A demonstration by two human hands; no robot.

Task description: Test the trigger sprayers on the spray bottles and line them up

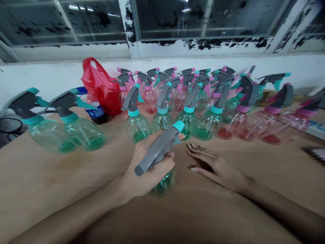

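Observation:
My left hand (144, 166) is wrapped round the neck of a green spray bottle (165, 183) with a grey trigger head and a teal nozzle, standing on the wooden table (50, 183) right in front of me. Beside it, my right hand (215, 166) rests flat on the table with its fingers stretched out and nothing in it, its fingertips a little right of the bottle's nozzle. Just beyond both hands stands a row of green spray bottles (162, 118).
Several pink spray bottles (236, 118) fill the back and right of the table. Two green bottles (68, 132) stand apart at the left. A red plastic bag (101, 84) and a blue-labelled bottle (95, 112) sit by the white wall. Black cables (10, 130) lie at the far left.

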